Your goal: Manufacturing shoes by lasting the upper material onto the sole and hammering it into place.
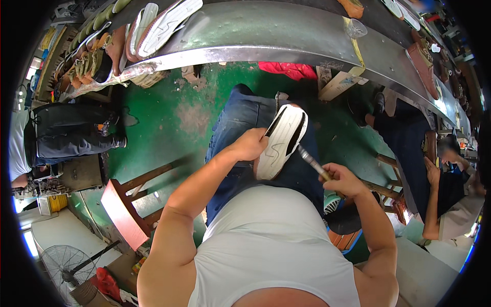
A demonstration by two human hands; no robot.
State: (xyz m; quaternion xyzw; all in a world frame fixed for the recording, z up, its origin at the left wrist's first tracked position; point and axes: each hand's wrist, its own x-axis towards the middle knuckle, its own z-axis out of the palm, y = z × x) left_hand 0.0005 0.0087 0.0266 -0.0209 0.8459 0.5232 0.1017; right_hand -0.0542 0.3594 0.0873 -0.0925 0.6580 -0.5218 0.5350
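Since the tool's tip sits just beside the shoe's edge, steadiness seems to matter most at this step. Nearest, the right hand keeps a narrow grip, its fingers closed round the tan handle of a slim, grey-ended tool, perhaps a brush; whether the tip touches is too fine to tell. Farther and to the left, the left hand holds the left edge of a long shoe with a white, grooved sole, which lies sole-up over the dark blue jeans on the person's lap. A firm left grip, fingers clear of the tool's path, should stop the shoe rocking; light, short strokes along the dark band on the right edge would best spare the white face.

Counting outward, I make it one shoe and one tool in hand. At the near left is one round wire fan; beyond it, one wooden stool with a pink seat. Far off stands one long grey metal table, bearing two large white-soled shoes toward its left end and one clear cup toward the right. The brown shoes at far left crowd too closely to count.
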